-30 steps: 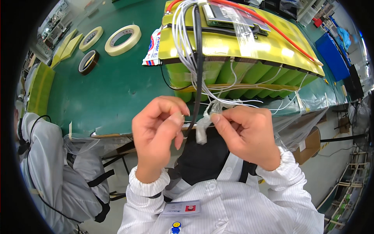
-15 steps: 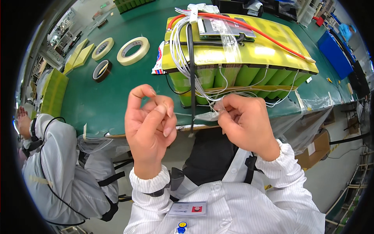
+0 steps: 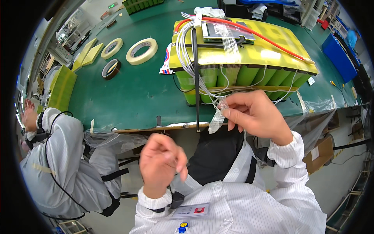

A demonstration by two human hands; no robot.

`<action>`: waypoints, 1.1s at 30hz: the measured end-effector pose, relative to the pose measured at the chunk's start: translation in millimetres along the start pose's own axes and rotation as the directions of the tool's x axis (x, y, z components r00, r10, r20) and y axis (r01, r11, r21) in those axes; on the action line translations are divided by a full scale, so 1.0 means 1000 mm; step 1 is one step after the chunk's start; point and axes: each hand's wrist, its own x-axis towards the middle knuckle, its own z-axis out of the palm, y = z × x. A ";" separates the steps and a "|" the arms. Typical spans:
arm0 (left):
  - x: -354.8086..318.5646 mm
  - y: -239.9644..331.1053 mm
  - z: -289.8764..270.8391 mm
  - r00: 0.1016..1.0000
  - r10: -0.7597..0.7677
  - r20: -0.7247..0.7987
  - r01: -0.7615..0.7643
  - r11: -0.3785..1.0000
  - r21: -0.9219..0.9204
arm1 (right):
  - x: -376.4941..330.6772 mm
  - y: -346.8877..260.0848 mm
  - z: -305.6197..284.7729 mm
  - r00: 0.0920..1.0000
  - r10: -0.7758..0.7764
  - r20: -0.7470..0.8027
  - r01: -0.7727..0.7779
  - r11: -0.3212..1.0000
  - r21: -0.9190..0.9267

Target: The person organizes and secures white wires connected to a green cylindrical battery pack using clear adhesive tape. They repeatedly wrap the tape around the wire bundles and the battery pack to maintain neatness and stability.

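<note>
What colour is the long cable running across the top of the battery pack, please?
Red: the long cable crosses the yellow-topped battery pack, seen clearly in the head view.

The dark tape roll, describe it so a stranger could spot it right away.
On the green table, left of the yellow-green battery pack, three tape rolls lie flat. The dark tape roll is nearest the table's front edge. It alone is brownish black; the two cream rolls beyond it are pale.

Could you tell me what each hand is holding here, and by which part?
Right hand pinches the clear tape strip by its upper end, at the white wires. Left hand holds nothing visible.
</note>
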 end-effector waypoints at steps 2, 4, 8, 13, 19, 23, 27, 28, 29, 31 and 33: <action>-0.006 -0.001 0.006 0.973 -0.211 0.094 0.218 0.973 -0.073 | 0.002 -0.003 -0.002 0.999 0.050 0.022 -0.050 0.999 0.015; 0.008 0.008 0.028 0.948 -0.316 0.028 0.308 0.938 0.161 | 0.003 -0.010 0.000 0.995 0.103 0.002 -0.103 0.993 -0.049; 0.051 -0.022 0.050 0.936 0.351 0.027 -0.169 0.380 0.910 | 0.000 -0.011 0.007 0.993 0.062 -0.096 -0.074 0.990 -0.122; 0.076 -0.022 0.055 0.884 0.446 0.141 -0.230 0.152 0.961 | -0.004 -0.010 0.019 0.978 -0.063 -0.200 0.019 0.977 -0.211; 0.094 -0.019 0.047 0.928 0.330 0.172 -0.241 0.182 0.953 | 0.000 -0.004 0.019 0.965 -0.081 -0.250 0.032 0.981 -0.191; 0.097 -0.008 0.048 0.952 0.255 0.167 -0.219 0.194 0.956 | 0.002 -0.005 0.020 0.956 -0.116 -0.270 0.064 0.979 -0.193; 0.097 -0.017 0.052 0.920 0.344 0.190 -0.250 0.137 0.959 | -0.001 -0.009 0.025 0.941 -0.156 -0.299 0.071 0.959 -0.276; 0.097 -0.020 0.051 0.906 0.376 0.194 -0.260 0.133 0.957 | -0.001 -0.008 0.025 0.936 -0.184 -0.299 0.091 0.950 -0.297; 0.097 -0.024 0.050 0.892 0.406 0.200 -0.274 0.130 0.953 | -0.003 -0.007 0.025 0.930 -0.210 -0.303 0.108 0.941 -0.321; 0.097 -0.030 0.050 0.868 0.454 0.201 -0.288 0.130 0.949 | -0.006 -0.005 0.028 0.907 -0.282 -0.314 0.167 0.923 -0.346; 0.098 -0.034 0.052 0.848 0.493 0.194 -0.294 0.132 0.947 | -0.009 -0.001 0.030 0.880 -0.352 -0.320 0.219 0.897 -0.384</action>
